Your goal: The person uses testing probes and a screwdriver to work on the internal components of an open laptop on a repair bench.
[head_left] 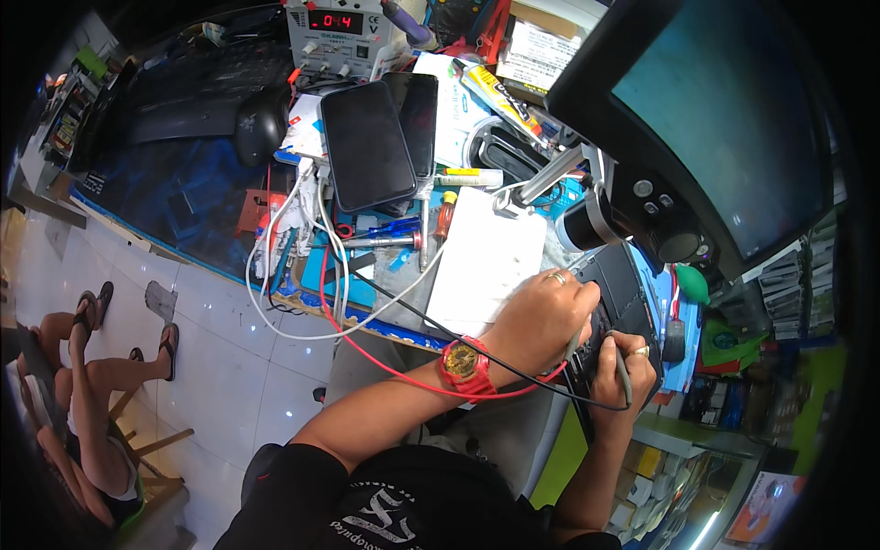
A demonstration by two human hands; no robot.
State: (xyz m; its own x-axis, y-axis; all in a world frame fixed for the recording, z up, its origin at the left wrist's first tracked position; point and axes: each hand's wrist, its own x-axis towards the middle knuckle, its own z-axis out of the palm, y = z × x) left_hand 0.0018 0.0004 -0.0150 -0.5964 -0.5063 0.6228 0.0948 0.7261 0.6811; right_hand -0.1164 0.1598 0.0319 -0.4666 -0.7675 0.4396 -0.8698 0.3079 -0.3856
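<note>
Item 1: your left hand, back upward, knuckles bent, red watch at the wrist; the forearm crosses from lower left toward upper right. Grip: fingers closed on a slim left probe, its tip hidden.

Item 2: your right hand, just beside the left, raised nearly upright from the lower edge, 1 ring on a finger. Grip: thumb and fingers pinched around a grey right probe.

Item 3: the 2 probes. Left: long axis slanting, lower end toward you and slightly left, where the red lead meets it. Right: long axis steep, upper end away from you and slightly left, black lead at the lower end. Whether either tip touches anything, you cannot tell here.

Item 4: dark flat device, beneath and beyond your hands, right of the white sheet; long axis running away from you, far end leaning left; partly covered.
</note>
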